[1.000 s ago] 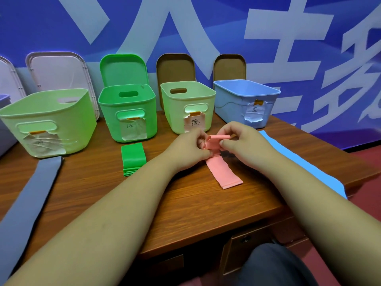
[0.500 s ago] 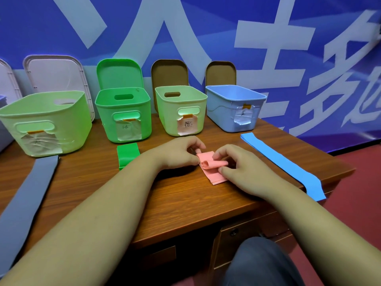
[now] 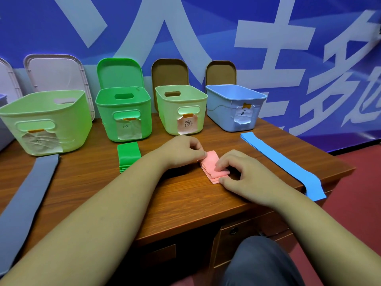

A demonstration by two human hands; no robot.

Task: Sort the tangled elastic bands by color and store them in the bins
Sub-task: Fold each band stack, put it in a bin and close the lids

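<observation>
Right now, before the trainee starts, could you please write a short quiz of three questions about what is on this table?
1. True or false: the folded green band lies on the table, in front of the green bin.
2. Choose one: the fingers of the left hand and the right hand hold which band? A grey, B pink, C blue.
3. Fill in: the bin farthest to the right is ____ in colour.

Key: 1 true. 2 B, the pink band. 3 blue, the blue bin.
</observation>
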